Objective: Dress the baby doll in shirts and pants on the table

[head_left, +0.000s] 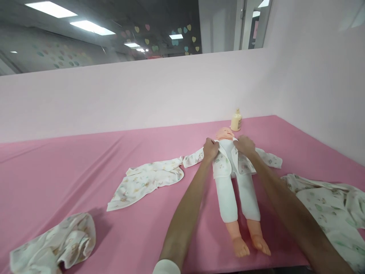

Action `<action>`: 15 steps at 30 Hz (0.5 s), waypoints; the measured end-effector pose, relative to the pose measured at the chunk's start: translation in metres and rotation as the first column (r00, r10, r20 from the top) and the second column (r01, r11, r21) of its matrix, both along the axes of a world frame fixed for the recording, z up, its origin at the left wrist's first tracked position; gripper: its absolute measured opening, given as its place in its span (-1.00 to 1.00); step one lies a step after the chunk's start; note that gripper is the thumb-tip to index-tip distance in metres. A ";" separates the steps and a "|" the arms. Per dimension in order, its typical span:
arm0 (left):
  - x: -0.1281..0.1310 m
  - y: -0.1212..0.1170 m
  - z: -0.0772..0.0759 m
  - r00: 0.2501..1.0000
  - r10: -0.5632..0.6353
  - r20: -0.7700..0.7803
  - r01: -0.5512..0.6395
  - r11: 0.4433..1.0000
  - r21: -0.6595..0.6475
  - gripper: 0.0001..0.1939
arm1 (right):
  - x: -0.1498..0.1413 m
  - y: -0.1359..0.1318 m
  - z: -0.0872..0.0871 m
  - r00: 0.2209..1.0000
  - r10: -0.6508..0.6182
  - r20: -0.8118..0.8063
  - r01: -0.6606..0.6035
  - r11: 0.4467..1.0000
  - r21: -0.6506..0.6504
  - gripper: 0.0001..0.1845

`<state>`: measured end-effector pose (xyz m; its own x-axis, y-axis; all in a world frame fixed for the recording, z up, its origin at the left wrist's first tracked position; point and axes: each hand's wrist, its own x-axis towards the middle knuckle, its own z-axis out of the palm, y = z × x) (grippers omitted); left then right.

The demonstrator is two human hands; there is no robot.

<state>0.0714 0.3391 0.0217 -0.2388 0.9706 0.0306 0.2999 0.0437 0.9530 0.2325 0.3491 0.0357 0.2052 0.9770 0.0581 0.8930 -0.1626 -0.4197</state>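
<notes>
A baby doll lies on its back on the pink table, feet toward me, in white leggings and a patterned white jacket that lies open at the front. My left hand is closed on the jacket's edge at the doll's left shoulder as I see it. My right hand is closed on the jacket's other edge by the opposite shoulder. Both arms reach forward along the doll's sides.
A small cream bottle stands behind the doll's head by the pink wall. A patterned garment lies flat to the left, a crumpled one at the near left, another at the right edge.
</notes>
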 end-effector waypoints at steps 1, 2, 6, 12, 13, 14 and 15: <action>-0.001 0.001 -0.001 1.000 -0.004 0.020 0.004 1.000 -0.013 -0.80 | -0.002 0.004 -0.002 1.000 -0.009 -0.008 0.010 1.000 0.018 -0.66; -0.002 0.002 -0.001 0.999 -0.011 0.040 0.012 0.999 -0.035 -0.79 | -0.004 0.008 -0.003 1.000 -0.018 -0.016 0.019 0.999 0.039 -0.65; -0.006 0.004 -0.001 0.992 -0.056 0.112 0.071 0.988 -0.134 -0.66 | -0.015 0.021 -0.007 0.998 0.010 -0.066 -0.002 0.992 0.126 -0.67; -0.003 0.004 -0.002 0.991 -0.056 0.118 0.070 0.991 -0.113 -0.68 | -0.022 0.026 -0.008 0.981 0.148 -0.123 -0.121 0.971 0.208 -0.75; -0.001 0.004 -0.002 0.994 -0.054 0.099 0.064 0.993 -0.102 -0.70 | -0.022 0.024 -0.007 0.977 0.167 -0.130 -0.137 0.968 0.210 -0.77; 0.000 0.006 -0.002 0.996 -0.054 0.076 0.061 0.994 -0.091 -0.72 | -0.021 0.022 -0.006 0.973 0.186 -0.138 -0.155 0.965 0.212 -0.78; 0.002 0.007 -0.002 0.997 -0.056 0.048 0.059 0.995 -0.080 -0.73 | -0.021 0.020 -0.004 0.967 0.207 -0.147 -0.173 0.962 0.213 -0.78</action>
<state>0.0735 0.3463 0.0195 -0.1818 0.9816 -0.0585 0.2601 0.1054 0.9598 0.2119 0.3693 0.0316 0.0402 0.9714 0.2340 0.8144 0.1039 -0.5710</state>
